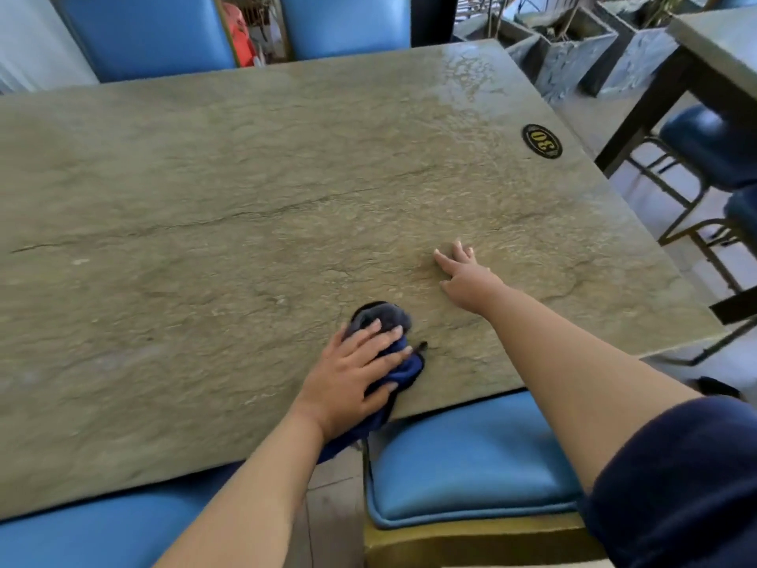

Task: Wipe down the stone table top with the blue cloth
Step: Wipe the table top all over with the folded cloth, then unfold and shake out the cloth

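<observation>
Stone table top (205, 198) fills view. Left hand (352, 375) flat, fingers spread over bunched blue cloth (395, 354) near front edge, likely pressing to scrub. Right hand (465, 276) open, empty, palm on stone, probably bracing. Number plaque (541, 141) far right.

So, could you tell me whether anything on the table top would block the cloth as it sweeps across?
Nothing loose does. The left hand presses the blue cloth near the front edge; only the right hand and a flat number badge lie on the stone table top.
</observation>
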A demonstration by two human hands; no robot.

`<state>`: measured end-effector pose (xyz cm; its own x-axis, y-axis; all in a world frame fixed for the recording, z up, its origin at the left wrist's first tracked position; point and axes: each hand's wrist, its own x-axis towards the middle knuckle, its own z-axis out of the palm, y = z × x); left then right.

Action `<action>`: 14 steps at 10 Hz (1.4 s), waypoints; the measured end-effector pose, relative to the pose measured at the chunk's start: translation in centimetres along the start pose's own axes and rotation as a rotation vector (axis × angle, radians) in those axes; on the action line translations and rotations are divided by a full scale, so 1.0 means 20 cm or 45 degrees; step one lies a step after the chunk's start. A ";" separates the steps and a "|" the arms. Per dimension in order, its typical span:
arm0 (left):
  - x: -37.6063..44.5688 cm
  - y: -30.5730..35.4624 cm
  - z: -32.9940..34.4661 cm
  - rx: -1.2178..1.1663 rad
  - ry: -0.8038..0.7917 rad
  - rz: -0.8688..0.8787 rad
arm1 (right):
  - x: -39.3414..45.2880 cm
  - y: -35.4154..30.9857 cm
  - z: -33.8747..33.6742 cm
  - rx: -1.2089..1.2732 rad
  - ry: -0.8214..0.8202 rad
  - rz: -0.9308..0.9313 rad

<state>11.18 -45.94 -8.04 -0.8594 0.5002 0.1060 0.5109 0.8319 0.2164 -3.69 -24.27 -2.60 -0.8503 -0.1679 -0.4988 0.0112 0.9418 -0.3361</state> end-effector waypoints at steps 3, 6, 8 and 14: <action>-0.34 -0.21 -0.11 0.071 0.113 -1.099 | -0.24 -0.68 0.34 -0.115 -0.276 -0.074; -0.58 0.13 -0.04 0.011 0.207 -0.739 | -0.58 -0.78 0.43 -0.112 -0.288 -0.090; -0.76 0.23 -0.14 -0.327 0.135 -0.555 | -0.90 -0.85 0.43 -0.053 -0.211 -0.122; -1.07 0.55 -0.55 -1.188 0.239 -0.711 | -1.49 -0.73 0.39 -0.044 0.085 -0.468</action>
<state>35.01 -50.15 2.65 -0.9943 0.0006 -0.1063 -0.0980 0.3817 0.9191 25.58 -35.19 11.00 -0.8267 -0.4782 -0.2966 -0.3178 0.8318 -0.4552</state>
